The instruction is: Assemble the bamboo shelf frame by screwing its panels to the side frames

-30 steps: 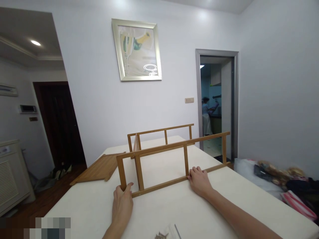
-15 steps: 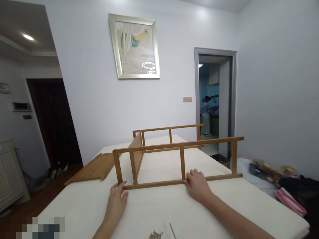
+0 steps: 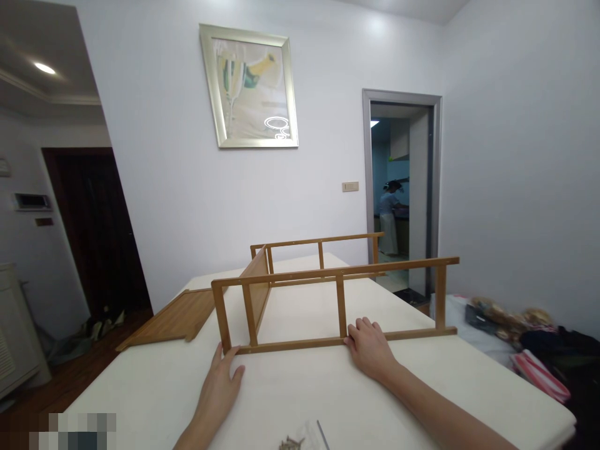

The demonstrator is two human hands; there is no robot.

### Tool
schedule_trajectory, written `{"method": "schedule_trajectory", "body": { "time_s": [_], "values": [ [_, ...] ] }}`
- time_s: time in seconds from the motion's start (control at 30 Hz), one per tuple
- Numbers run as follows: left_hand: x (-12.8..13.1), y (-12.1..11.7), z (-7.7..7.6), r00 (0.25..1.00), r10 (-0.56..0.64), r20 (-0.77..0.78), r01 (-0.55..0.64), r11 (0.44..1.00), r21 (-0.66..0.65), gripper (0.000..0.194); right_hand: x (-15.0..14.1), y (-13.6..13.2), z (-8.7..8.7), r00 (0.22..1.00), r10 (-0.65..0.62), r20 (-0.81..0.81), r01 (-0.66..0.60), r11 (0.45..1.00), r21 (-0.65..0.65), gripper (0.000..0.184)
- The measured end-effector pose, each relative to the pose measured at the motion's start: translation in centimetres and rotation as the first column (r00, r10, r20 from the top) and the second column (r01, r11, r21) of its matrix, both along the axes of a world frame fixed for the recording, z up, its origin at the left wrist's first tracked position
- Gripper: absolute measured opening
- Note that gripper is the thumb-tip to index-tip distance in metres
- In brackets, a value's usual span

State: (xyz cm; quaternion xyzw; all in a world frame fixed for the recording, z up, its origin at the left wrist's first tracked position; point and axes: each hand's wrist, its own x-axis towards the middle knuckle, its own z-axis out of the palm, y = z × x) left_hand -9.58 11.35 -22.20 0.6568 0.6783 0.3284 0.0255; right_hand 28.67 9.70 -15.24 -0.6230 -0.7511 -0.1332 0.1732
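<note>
A light wooden frame of rails and uprights stands on edge on the white table. A second, matching frame stands behind it, joined to it by a wooden panel. My left hand lies flat on the table, fingertips touching the near frame's lower left corner. My right hand rests with curled fingers on the near frame's bottom rail, beside the middle upright.
A flat wooden board lies at the table's far left edge. Small screws and a thin tool lie at the near edge. Bags and cloth are heaped to the right. A person stands beyond the doorway.
The frame assembly swung from a slant to square with me and slid a little to the right. My left hand let go of the corner post and now lies flat.
</note>
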Motion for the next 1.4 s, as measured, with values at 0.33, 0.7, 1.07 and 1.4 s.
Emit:
{"method": "schedule_trajectory", "body": {
  "time_s": [0.33,0.7,1.07,1.4],
  "values": [
    [0.4,-0.4,0.2,0.999,-0.032,-0.026,0.032,0.999,0.012,0.047,-0.2,0.4,0.1,0.999,0.014,0.032,-0.014,1.0,-0.02,0.025],
    [0.1,-0.1,0.0,0.998,-0.048,-0.029,0.048,0.999,0.012,0.042,-2.4,1.8,0.3,0.999,0.024,0.039,-0.022,0.999,-0.046,0.027],
    [0.6,-0.1,-0.2,0.992,-0.095,-0.084,0.095,0.995,0.002,0.041,-7.1,1.5,-0.2,0.999,0.044,-0.024,-0.046,0.996,-0.076,0.024],
    [5.5,-0.1,1.0,0.98,-0.196,0.013,0.196,0.965,-0.177,0.045,1.2,-7.2,0.4,0.955,0.112,-0.273,-0.025,0.953,0.302,0.018]
  ]
}}
